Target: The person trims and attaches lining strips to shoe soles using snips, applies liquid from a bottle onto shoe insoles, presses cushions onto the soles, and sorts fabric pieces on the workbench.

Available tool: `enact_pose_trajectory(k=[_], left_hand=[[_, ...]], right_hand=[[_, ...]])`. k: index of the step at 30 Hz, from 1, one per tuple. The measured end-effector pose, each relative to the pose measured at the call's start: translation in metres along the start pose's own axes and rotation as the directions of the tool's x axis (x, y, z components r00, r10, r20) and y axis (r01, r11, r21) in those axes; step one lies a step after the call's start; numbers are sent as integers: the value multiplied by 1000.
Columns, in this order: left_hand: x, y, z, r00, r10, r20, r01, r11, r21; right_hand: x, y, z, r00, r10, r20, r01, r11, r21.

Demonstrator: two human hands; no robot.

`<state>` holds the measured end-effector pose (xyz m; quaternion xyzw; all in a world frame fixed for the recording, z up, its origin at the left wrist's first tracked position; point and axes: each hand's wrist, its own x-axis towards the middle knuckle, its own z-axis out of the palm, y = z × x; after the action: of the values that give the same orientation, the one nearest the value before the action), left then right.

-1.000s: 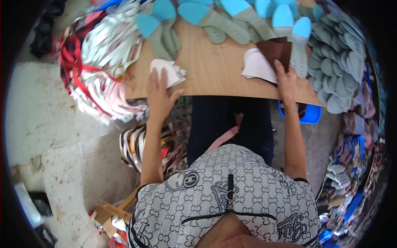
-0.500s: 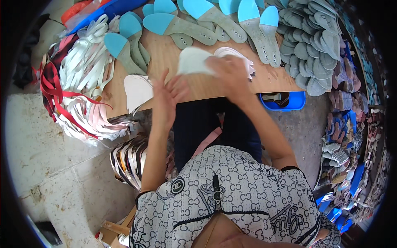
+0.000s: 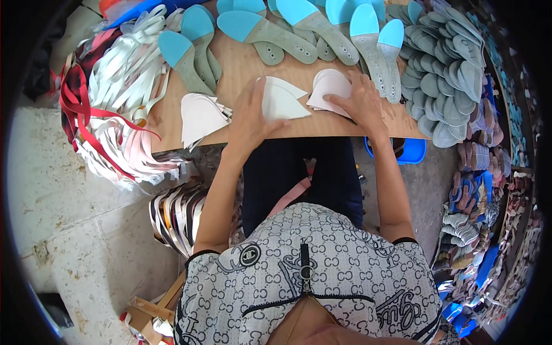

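Two white, curved-edged flat pieces [image 3: 282, 98] lie overlapping on the wooden table in front of me. My left hand [image 3: 248, 118] rests against their left edge, fingers stretched forward and thumb spread along the near side. To the right is a small stack of pale pink pieces of similar shape [image 3: 332, 86]. My right hand [image 3: 363, 106] grips the right side of that stack, thumb on top and fingers around the far edge. Another stack of pale pink pieces [image 3: 202, 118], slightly fanned, sits left of my left hand near the table's front edge.
Grey insoles with blue ends [image 3: 267, 34] line the back of the table [image 3: 230, 69]. Grey insoles [image 3: 445, 75] are piled at right. White strips [image 3: 129, 69] and red straps [image 3: 75, 109] hang at left. A blue bin [image 3: 413, 150] stands below the front edge.
My right hand has moved right, from the white pieces to the pale pink stack. My left hand has come forward and right to the white pieces, which now lie on the table.
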<state>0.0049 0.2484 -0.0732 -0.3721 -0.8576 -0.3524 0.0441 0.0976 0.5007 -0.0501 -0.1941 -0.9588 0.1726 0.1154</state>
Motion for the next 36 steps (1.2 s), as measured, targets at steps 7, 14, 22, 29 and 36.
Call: enact_pose_trajectory(k=[7,14,22,29,36], left_hand=[[2,-1,9,999,7,-35,-6,999,38],[12,-10,4,997,-58,-57,49,989,-142],[14,-12,9,993,-104,-50,94,980,-177],[17,-6,1,952,-301,52,300,893,-334],[8,4,17,997,-33,-66,40,993,113]], right_hand=[[-3,12,8,990,137,-5,-133,965,227],[-12,7,18,965,183,-187,-126,952,279],[-30,1,12,930,188,-315,-156,980,123],[-29,16,7,935,274,-225,-113,831,544],[-33,34,-2,924,378,59,-208,369,906]])
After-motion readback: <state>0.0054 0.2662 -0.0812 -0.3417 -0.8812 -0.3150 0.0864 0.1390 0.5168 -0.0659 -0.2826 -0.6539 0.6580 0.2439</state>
